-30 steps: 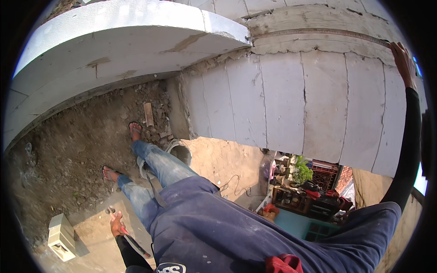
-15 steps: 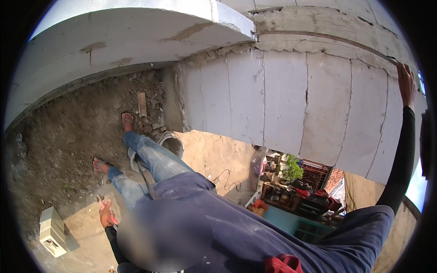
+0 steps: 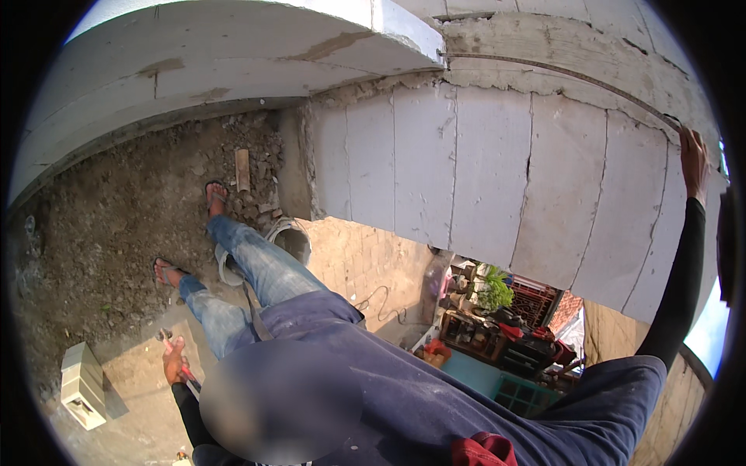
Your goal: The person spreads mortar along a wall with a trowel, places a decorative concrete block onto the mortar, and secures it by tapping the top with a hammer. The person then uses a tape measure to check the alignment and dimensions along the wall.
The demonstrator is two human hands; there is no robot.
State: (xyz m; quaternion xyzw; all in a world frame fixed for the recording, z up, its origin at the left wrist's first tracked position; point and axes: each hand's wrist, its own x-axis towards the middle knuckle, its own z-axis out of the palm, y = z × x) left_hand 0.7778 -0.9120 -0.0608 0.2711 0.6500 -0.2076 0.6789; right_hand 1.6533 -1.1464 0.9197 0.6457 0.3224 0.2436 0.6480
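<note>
At the right, my right hand (image 3: pixel 694 159) reaches up along the wall, its fingers closed at the near end of a long thin brown strip (image 3: pixel 559 68). That strip runs along the rough grey ledge (image 3: pixel 528 35) to the end of the curved white wall (image 3: pixel 249 50). Whether it is a measuring tape or a bar, I cannot tell. At the lower left, my left hand (image 3: pixel 175 363) hangs low, wrapped around a hand tool (image 3: pixel 165 335) with a red handle and a small metal head. The blocks of the pale wall (image 3: pixel 486 155) stand between my two hands.
Below my left hand stands a pale box-like block (image 3: pixel 83 384). Broken rubble and a brown brick piece (image 3: pixel 242 169) lie by my feet. A round grey pipe or bucket (image 3: pixel 291 239) is beside my leg. Potted plants (image 3: pixel 495 287) and cluttered shelves (image 3: pixel 474 338) stand beyond the wall.
My right hand has shifted slightly down along the ledge, staying at the strip's end. The left hand with the tool has moved slightly left. The whole view has tilted a little.
</note>
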